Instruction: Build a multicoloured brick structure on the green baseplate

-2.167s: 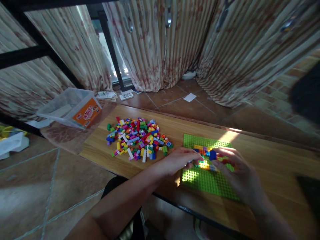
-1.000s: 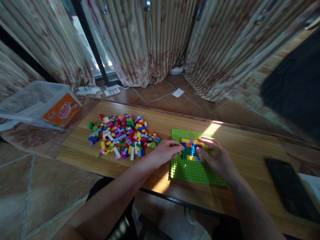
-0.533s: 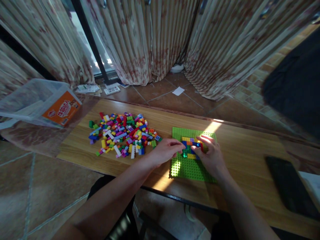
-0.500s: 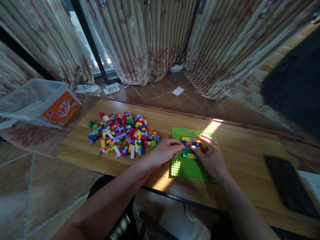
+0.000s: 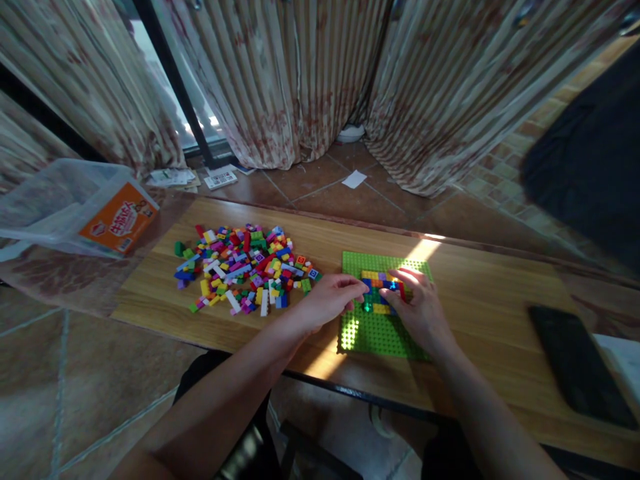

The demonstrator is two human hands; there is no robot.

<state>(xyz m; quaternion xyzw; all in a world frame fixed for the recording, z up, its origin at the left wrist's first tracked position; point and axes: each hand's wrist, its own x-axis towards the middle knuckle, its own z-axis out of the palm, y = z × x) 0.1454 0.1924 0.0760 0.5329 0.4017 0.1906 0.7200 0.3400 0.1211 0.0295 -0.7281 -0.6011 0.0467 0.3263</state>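
A green studded baseplate (image 5: 385,337) lies on the wooden table, with a low build of toy bricks (image 5: 383,309) in yellow, blue, orange, red and green on it. My left hand (image 5: 333,297) is at the build's left side, its thumb and fingers closed in a pinch. A small blue brick (image 5: 367,285) shows right at those fingertips. Across the right part of the build, my right hand (image 5: 420,307) has its thumb on the near side and its fingers on the far side, gripping it. That hand covers part of the bricks.
Left of the baseplate spreads a pile of loose bricks (image 5: 240,267) in many colours. A clear plastic box (image 5: 60,193) with an orange label stands beyond the table's left end. A dark phone-like slab (image 5: 580,363) lies at the right. Curtains (image 5: 265,87) hang behind.
The whole view has shifted very slightly. Both hands keep nearly the same pose at the brick build, with no clear movement of any brick.
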